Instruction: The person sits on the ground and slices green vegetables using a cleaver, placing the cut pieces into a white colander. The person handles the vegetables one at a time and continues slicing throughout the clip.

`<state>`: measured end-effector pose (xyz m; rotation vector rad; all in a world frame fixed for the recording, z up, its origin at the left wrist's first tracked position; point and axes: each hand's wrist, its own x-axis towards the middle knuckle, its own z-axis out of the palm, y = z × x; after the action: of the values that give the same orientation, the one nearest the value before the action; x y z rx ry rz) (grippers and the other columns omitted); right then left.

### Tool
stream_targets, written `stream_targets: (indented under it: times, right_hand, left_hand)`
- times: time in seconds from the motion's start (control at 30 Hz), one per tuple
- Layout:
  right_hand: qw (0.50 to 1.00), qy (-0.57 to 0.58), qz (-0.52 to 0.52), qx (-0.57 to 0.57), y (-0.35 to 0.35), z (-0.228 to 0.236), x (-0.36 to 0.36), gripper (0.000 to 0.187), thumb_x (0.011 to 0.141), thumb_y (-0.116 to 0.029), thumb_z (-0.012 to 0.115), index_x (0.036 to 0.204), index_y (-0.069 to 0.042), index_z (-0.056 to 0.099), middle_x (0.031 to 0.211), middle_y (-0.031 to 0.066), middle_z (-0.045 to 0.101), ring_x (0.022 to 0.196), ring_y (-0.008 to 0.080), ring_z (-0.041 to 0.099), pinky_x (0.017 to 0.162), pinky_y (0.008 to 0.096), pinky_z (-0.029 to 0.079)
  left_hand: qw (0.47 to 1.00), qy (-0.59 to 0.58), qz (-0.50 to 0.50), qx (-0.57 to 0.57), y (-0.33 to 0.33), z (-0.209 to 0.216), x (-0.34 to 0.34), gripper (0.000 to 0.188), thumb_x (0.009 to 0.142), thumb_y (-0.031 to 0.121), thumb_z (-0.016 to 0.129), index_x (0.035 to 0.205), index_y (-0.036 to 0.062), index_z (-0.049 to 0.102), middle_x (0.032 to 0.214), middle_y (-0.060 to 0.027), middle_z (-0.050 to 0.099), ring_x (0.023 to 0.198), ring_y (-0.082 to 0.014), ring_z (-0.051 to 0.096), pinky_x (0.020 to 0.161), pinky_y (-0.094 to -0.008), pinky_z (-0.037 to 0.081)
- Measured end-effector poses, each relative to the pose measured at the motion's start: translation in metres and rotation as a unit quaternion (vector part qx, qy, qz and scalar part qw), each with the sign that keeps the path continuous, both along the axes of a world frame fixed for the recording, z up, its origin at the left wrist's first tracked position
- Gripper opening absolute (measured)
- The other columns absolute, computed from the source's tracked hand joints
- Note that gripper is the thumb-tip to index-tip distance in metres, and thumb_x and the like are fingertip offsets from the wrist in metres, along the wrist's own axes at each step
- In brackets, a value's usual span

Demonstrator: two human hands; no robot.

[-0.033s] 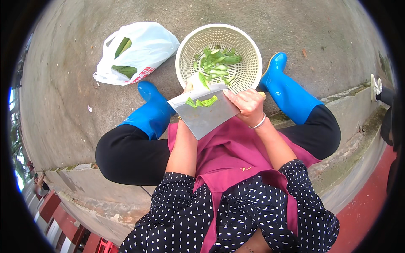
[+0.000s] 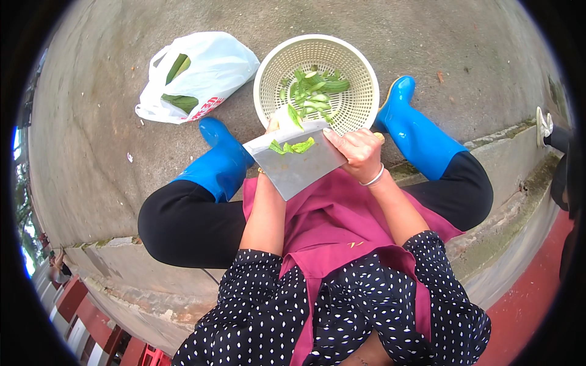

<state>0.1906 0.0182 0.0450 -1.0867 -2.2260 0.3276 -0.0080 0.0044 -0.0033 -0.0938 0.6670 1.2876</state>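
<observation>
My right hand (image 2: 360,151) is closed round a cleaver (image 2: 305,174), its wide grey blade lying across in front of my left hand. Thin green peelings (image 2: 293,147) cling to the flat of the blade. Most of my left hand (image 2: 273,126) is behind the cleaver, with only part of it showing. It appears to grip a pale green gourd (image 2: 294,116), whose upper end sticks out past the blade's far edge. Just beyond is a cream plastic basket (image 2: 267,79) with holes, holding green peelings and ridged pieces (image 2: 334,86).
A white plastic bag (image 2: 210,64) with long green gourds (image 2: 179,100) inside lies left of the basket on the concrete ground (image 2: 439,36). My blue boots (image 2: 421,131) flank the basket. A low concrete ledge (image 2: 134,268) runs beneath me. Another person's shoe (image 2: 542,128) shows far right.
</observation>
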Motion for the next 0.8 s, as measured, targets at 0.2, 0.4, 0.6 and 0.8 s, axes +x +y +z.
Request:
stream_targets:
  times: [0.2,0.4,0.6,0.8]
  right_hand:
    - [0.998,-0.023,-0.055,0.012,0.006,-0.023,0.008,0.027,0.075,-0.01,0.071,0.101,-0.013,0.071,0.056,-0.0001,0.048,0.049,0.0175,0.052,0.049,0.0334,0.038]
    - [0.999,0.027,0.037,-0.013,0.001,0.019,-0.004,0.029,0.071,-0.011,0.072,0.1,-0.012,0.071,0.056,-0.0007,0.047,0.049,0.0172,0.051,0.049,0.0324,0.037]
    - [0.999,0.034,0.025,-0.004,-0.002,0.006,-0.006,0.031,0.07,-0.01,0.071,0.101,-0.013,0.071,0.055,-0.0006,0.045,0.048,0.0174,0.049,0.049,0.033,0.037]
    - [1.0,0.01,0.005,0.003,-0.002,0.001,-0.002,0.031,0.073,-0.009,0.071,0.104,-0.012,0.071,0.055,-0.0006,0.045,0.048,0.0177,0.05,0.049,0.0334,0.037]
  left_hand:
    - [0.998,0.054,0.003,-0.011,0.002,0.006,0.004,0.04,0.099,0.028,0.048,0.13,0.003,0.05,0.122,-0.0125,0.061,0.106,-0.0259,0.062,0.087,-0.0391,0.054]
    - [0.992,-0.101,-0.032,0.075,-0.001,-0.002,-0.004,0.041,0.1,0.031,0.045,0.131,0.0046,0.049,0.122,-0.0126,0.06,0.107,-0.0259,0.061,0.088,-0.0394,0.053]
    - [0.999,-0.041,-0.011,0.028,-0.001,-0.005,-0.001,0.041,0.1,0.032,0.044,0.131,0.0049,0.049,0.122,-0.0126,0.06,0.108,-0.026,0.061,0.088,-0.0394,0.053]
    - [0.998,-0.049,-0.015,0.024,-0.002,-0.009,-0.001,0.042,0.1,0.033,0.044,0.131,0.0051,0.049,0.122,-0.0126,0.06,0.108,-0.0261,0.061,0.088,-0.0393,0.053]
